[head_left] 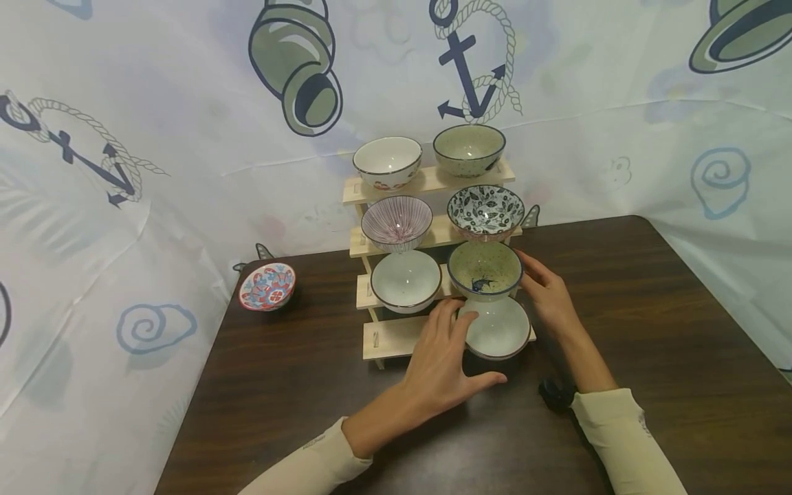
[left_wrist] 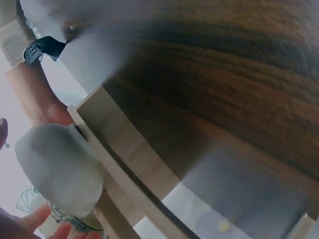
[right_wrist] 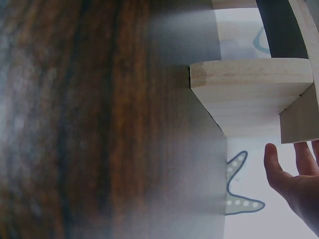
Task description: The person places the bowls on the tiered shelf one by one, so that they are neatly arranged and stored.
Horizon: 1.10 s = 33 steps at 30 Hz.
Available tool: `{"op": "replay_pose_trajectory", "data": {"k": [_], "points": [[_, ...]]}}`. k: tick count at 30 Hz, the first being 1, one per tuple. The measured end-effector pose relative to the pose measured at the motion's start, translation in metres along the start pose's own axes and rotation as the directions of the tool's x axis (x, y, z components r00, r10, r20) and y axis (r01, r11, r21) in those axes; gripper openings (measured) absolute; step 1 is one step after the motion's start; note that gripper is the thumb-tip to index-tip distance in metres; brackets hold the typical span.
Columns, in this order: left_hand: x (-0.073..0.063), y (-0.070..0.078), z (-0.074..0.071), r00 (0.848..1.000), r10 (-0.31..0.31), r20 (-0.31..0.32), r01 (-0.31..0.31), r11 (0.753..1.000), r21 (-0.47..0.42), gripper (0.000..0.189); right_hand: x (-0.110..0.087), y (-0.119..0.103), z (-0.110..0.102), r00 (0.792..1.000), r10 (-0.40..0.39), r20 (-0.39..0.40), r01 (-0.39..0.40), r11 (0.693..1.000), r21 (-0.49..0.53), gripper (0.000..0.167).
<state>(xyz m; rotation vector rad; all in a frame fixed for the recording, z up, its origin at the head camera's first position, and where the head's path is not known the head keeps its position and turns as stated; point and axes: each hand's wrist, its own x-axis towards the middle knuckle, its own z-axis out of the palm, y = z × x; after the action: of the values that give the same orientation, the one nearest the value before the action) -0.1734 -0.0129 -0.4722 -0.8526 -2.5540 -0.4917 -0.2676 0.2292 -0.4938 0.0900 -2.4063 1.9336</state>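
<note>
A pale white bowl [head_left: 497, 328] with a dark rim sits on the right of the lowest tier of a wooden stepped rack [head_left: 399, 337]. Just above it, on the second tier, is a green speckled bowl [head_left: 485, 270] with a blue motif. My left hand [head_left: 438, 364] reaches across the white bowl's left edge, thumb spread wide, fingertips close to the green bowl's lower left. On the other side my right hand [head_left: 549, 295] has its fingertips at the green bowl's right rim. In the right wrist view its fingers [right_wrist: 273, 159] extend loosely beside the rack's wood.
Further bowls stand on the rack: a white one [head_left: 406, 280], a purple-striped one [head_left: 397, 223], a leaf-patterned one [head_left: 485, 212], and two on top. A red-and-blue patterned bowl [head_left: 267, 287] lies at the dark table's [head_left: 278, 392] left edge. A printed cloth [head_left: 204, 89] hangs behind.
</note>
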Motion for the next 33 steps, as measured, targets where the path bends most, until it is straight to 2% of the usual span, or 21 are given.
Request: {"op": "replay_pose_trajectory", "data": {"k": [5, 11, 19, 33], "points": [[-0.004, -0.003, -0.008, 0.999, 0.032, 0.000, -0.032, 0.999, 0.001, 0.100, 0.000, 0.000, 0.000, 1.000, -0.011, -0.003, 0.011, 1.000, -0.012, 0.058], [-0.010, -0.005, -0.017, 0.998, 0.055, 0.031, -0.055, 0.998, -0.015, 0.099, 0.001, 0.001, 0.001, 1.000, -0.012, -0.002, 0.012, 1.000, 0.005, 0.058], [-0.019, -0.011, -0.024, 0.991, 0.122, 0.055, -0.121, 0.992, -0.019, 0.097, 0.002, 0.002, 0.001, 1.000, 0.001, 0.000, -0.001, 1.000, -0.002, 0.060], [-0.039, -0.022, -0.034, 0.989, 0.145, 0.014, -0.145, 0.989, 0.003, 0.095, 0.001, 0.001, 0.001, 1.000, 0.018, 0.002, -0.018, 1.000, 0.012, 0.063]]}}
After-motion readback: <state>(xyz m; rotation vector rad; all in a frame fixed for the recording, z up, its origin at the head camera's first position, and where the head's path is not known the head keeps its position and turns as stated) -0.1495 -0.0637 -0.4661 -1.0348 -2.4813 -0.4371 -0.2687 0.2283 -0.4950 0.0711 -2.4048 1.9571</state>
